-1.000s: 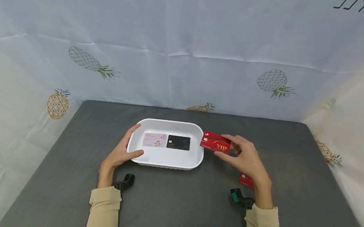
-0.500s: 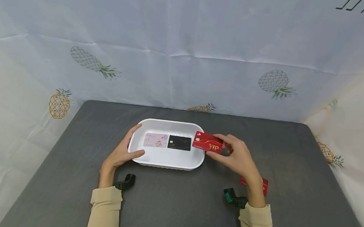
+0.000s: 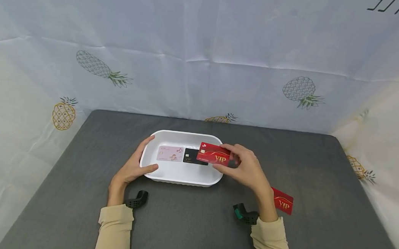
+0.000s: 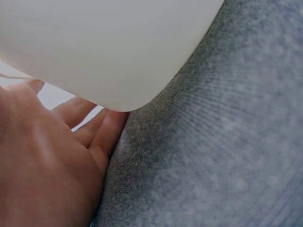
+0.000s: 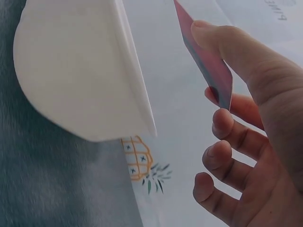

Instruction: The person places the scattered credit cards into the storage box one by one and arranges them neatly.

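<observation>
A white plastic tray (image 3: 179,173) stands on the dark grey tabletop. My left hand (image 3: 131,168) holds its left end, thumb over the near rim and fingers along the outer wall, as the left wrist view (image 4: 52,156) also shows. Inside lie a pink VIP card (image 3: 169,153) and, to its right, a black VIP card (image 3: 191,156). Between thumb and forefinger my right hand (image 3: 243,165) pinches a red VIP card (image 3: 213,153) above the tray's right half, partly covering the black one. In the right wrist view this red card (image 5: 208,66) is edge-on and the other fingers are loosely curled.
Another red VIP card (image 3: 284,202) lies on the table (image 3: 193,227) beside the right forearm, which hides its left end. Behind the table hangs a pale cloth (image 3: 194,90) printed with pineapples. Both wrists carry black camera mounts.
My right hand has moved left with the red card, from the tray's right rim to above the black card. More of the red card on the table now shows. The left hand stays put.
</observation>
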Available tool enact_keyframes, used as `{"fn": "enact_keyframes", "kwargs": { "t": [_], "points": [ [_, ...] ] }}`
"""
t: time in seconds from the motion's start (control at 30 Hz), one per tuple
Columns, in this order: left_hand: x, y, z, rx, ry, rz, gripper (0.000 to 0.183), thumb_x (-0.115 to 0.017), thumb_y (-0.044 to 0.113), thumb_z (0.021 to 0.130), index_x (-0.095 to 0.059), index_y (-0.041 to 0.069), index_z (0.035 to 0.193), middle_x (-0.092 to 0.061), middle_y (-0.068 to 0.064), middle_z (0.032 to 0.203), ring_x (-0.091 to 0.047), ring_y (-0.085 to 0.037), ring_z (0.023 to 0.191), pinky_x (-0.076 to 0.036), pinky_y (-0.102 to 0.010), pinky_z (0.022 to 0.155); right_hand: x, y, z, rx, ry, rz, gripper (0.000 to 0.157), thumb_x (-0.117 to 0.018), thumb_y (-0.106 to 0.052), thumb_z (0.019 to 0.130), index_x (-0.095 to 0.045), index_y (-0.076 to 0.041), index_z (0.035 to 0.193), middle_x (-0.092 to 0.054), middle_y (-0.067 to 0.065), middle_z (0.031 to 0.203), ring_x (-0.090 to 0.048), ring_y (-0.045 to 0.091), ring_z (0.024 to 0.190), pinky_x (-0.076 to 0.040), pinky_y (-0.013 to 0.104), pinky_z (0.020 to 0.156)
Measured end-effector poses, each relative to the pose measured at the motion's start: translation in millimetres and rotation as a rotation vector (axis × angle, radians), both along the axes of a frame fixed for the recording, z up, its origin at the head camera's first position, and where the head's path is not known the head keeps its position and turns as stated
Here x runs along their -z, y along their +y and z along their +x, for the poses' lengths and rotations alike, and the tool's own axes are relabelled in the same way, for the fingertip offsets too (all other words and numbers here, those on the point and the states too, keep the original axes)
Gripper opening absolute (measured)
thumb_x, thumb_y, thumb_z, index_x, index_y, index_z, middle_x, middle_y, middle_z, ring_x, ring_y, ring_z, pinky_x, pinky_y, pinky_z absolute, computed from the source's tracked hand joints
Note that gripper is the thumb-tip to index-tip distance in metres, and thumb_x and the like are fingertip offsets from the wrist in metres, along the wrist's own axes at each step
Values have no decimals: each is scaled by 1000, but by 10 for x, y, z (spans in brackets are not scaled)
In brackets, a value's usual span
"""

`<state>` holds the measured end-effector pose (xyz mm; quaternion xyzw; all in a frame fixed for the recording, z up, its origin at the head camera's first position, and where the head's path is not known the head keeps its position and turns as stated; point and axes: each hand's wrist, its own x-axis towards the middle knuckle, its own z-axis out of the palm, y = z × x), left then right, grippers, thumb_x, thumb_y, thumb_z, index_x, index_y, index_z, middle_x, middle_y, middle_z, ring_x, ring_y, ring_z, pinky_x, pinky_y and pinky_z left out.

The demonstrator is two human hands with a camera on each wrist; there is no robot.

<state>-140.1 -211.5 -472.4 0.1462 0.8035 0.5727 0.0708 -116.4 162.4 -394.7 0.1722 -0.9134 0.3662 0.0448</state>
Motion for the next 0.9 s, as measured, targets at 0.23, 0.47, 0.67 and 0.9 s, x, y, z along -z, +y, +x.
{"fn": "enact_keyframes", "kwargs": {
  "t": [0.23, 0.47, 0.67, 0.9],
  "points": [
    [8, -3, 7, 2, 10, -5, 97, -76, 15, 87, -18, 24, 164, -31, -17, 161, -40, -31, 134, -37, -43, 107, -1, -176, -58, -32, 2, -23, 61, -89, -33, 77, -70, -11, 130, -57, 5, 83, -49, 18, 73, -39, 24, 62],
    [12, 6, 1, 6, 38, -25, 86, -68, 17, 95, -17, 22, 164, -28, -19, 164, -39, -35, 139, -35, -52, 110, 19, -351, -122, -62, -1, -38, 58, -88, -33, 78, -70, -13, 129, -62, 1, 87, -52, 20, 73, -40, 24, 62],
    [7, 16, -1, -9, 31, -33, 80, -62, 10, 99, -18, 20, 164, -24, -20, 166, -36, -39, 143, -30, -63, 113, 84, -490, -177, -92, -27, -55, 56, -87, -36, 81, -70, -14, 130, -68, 1, 96, -56, 25, 75, -41, 25, 63],
    [-1, 26, -1, -14, 44, -28, 72, -56, 9, 101, -20, 14, 163, -17, -21, 168, -26, -43, 149, -22, -69, 116, 151, -661, -211, -102, -73, -61, 54, -87, -35, 80, -71, -15, 128, -63, -3, 87, -53, 18, 73, -39, 22, 60]
  ]
}}
